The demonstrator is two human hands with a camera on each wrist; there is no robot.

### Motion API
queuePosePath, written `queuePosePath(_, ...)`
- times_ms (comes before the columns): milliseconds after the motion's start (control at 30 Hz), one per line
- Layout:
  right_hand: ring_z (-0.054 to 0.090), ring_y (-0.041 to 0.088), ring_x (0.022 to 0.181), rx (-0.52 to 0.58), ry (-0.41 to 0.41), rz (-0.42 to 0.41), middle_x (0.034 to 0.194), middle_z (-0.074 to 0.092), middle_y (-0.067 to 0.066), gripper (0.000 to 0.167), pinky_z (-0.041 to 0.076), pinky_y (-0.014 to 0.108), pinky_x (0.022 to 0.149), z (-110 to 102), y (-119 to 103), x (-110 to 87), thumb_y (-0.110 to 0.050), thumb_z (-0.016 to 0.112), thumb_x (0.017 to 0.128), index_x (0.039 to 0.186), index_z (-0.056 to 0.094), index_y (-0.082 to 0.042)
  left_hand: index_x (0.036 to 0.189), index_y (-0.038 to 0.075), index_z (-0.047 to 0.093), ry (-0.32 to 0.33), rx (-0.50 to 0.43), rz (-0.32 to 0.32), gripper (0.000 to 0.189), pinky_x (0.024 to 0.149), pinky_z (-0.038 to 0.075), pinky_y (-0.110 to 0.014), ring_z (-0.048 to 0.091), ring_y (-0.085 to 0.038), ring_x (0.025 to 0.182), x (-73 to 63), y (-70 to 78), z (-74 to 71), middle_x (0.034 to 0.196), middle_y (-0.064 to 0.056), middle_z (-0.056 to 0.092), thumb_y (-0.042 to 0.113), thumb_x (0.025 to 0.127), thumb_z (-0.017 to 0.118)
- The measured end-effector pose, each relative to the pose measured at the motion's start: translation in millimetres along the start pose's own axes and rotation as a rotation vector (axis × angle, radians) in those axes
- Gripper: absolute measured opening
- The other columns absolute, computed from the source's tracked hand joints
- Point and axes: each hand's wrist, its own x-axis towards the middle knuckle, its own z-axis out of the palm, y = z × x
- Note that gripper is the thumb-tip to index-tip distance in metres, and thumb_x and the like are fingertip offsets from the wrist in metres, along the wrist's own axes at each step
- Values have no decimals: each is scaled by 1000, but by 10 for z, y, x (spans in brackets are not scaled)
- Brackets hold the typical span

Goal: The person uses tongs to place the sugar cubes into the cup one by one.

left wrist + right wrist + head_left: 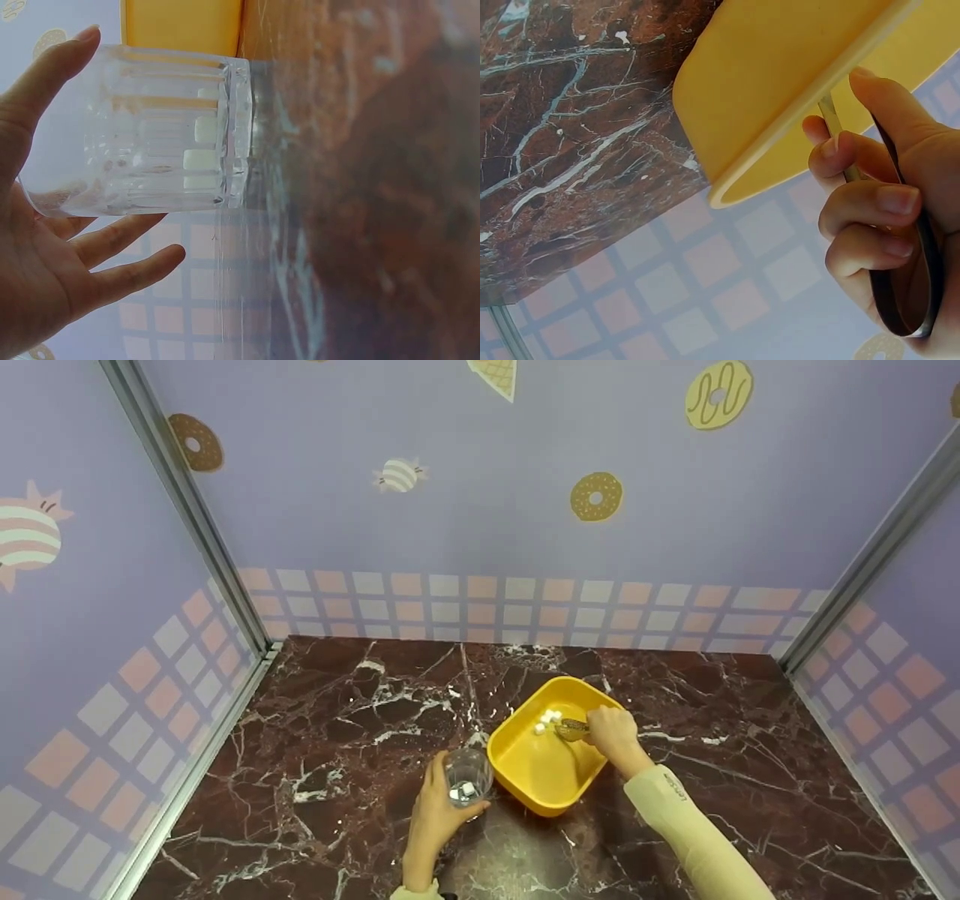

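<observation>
In the head view, my left hand (433,816) holds a clear glass (474,769) upright on the table, just left of a yellow bin (550,810). White cubes (201,159) lie at the bottom of the glass. The left wrist view shows thumb and fingers on opposite sides of its wall. My right hand (613,733) reaches over the bin's right side and grips metal tongs (931,277), with the bent end towards the palm. The tongs' tips (570,730) point left inside the bin, close to several white cubes (547,720); the right wrist view hides the tips behind the bin wall.
The dark red marble table (360,795) has white veins and specks. A purple back wall (480,517) with sweets and checks stands behind it, with side panels at left and right. Metal strips (202,757) run along the panel edges.
</observation>
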Motion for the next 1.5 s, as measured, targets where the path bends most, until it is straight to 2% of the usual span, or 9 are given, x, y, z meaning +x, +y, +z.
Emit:
queuePosePath(333, 60, 32, 56, 54, -39, 25, 65, 63, 14, 30, 49, 45, 45, -48, 87, -68, -28, 79, 60, 61, 61, -4, 131, 6, 30, -6, 12, 6, 101, 79, 51, -52, 56, -44, 97, -16, -14, 23, 125, -22, 45, 37, 51, 84)
queuePosePath(533, 59, 33, 56, 104, -37, 38, 65, 62, 13, 29, 48, 46, 46, -186, 102, -104, -29, 77, 63, 60, 60, -7, 131, 6, 30, -15, 10, -6, 100, 78, 51, -51, 56, -44, 97, -13, -6, 14, 125, -22, 45, 37, 52, 83)
queuePosePath(733, 58, 32, 54, 108, -3, 20, 63, 61, 11, 28, 47, 45, 44, -391, 68, -121, -34, 76, 64, 62, 63, -9, 131, 6, 31, -10, 3, -5, 100, 81, 50, -52, 56, -43, 99, -13, -4, 8, 125, -22, 45, 37, 52, 83)
queuePosePath(1000, 58, 29, 55, 139, -1, -24, 63, 62, 8, 25, 45, 42, 43, -710, -96, -116, -38, 72, 69, 65, 65, -14, 130, 7, 32, 2, 10, 6, 100, 79, 51, -50, 56, -42, 98, -1, -2, 12, 124, -21, 46, 38, 51, 83)
queuePosePath(1100, 57, 26, 55, 157, 7, -44, 61, 61, 5, 25, 44, 41, 43, -772, -175, -122, -38, 72, 69, 63, 64, -15, 129, 6, 32, 10, 7, 21, 99, 79, 51, -51, 56, -43, 98, 1, -11, 10, 123, -22, 46, 38, 51, 84)
queuePosePath(1500, 54, 22, 51, 201, 29, -132, 58, 58, 1, 26, 42, 37, 41, -939, -602, -232, -41, 70, 68, 63, 63, -16, 130, 6, 31, -6, 8, 1, 100, 79, 51, -51, 56, -43, 98, -3, 0, -9, 123, -21, 46, 39, 51, 83)
